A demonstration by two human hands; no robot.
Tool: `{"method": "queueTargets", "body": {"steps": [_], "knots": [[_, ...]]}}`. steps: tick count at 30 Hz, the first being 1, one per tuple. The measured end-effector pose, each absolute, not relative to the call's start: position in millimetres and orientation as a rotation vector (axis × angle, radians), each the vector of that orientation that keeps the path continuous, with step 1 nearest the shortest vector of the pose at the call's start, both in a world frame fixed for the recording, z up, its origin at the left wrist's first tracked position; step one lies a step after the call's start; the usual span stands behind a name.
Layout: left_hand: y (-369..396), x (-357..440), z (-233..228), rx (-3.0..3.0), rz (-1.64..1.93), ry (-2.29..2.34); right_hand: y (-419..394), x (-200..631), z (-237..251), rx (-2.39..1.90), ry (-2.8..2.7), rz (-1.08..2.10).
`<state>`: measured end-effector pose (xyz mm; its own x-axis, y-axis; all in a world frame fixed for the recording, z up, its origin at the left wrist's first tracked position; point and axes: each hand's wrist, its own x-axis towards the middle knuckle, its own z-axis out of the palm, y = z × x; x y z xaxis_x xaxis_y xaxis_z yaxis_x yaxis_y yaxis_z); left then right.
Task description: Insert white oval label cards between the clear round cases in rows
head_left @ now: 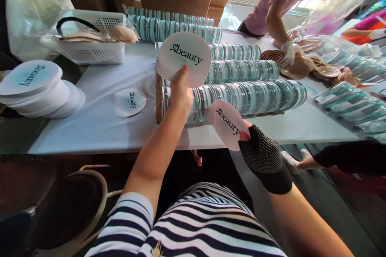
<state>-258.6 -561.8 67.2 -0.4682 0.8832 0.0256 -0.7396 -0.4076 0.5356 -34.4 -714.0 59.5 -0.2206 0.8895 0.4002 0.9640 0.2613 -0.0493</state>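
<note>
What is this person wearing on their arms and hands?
The left hand is bare, with a short navy-and-white striped sleeve at the shoulder. The right hand wears a black knitted glove with tiny pale dots, ending at the wrist; that forearm is bare.

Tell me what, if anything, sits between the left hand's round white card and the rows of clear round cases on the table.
Nothing visible does. The left hand holds the round white "beauty" card directly over the rows of clear teal-rimmed round cases. The gloved right hand holds another printed card off to the side.
</note>
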Motion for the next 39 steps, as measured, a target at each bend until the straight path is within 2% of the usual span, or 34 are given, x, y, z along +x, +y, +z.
{"method": "queueTargets", "body": {"steps": [9,18,28,30,36,38,39], "knots": [[-564.6,-258.6,62.0,0.344,1.988,0.532,-711.5,-40.8,60.9,-1.724,-2.199,-0.244],[-567.8,-256.3,66.3,0.326,1.974,0.533,-613.9,-98.1,56.1,-1.631,-2.413,0.114],[-567.8,-258.9,66.6,0.307,1.943,0.524,-620.9,-87.0,51.2,-1.648,-2.24,0.219],[-568.1,-258.7,68.2,0.282,1.932,0.515,-614.2,-96.9,49.5,-1.702,-2.297,0.193],[-569.9,-263.0,70.9,0.27,1.899,0.503,-616.3,-114.3,53.0,-1.661,-2.665,-0.167],[-570.3,-265.1,70.4,0.276,1.892,0.497,-616.4,-110.5,55.0,-1.653,-2.692,-0.087],[-570.5,-265.7,70.0,0.288,1.889,0.498,-615.2,-107.3,55.7,-1.665,-2.666,0.08]]}}
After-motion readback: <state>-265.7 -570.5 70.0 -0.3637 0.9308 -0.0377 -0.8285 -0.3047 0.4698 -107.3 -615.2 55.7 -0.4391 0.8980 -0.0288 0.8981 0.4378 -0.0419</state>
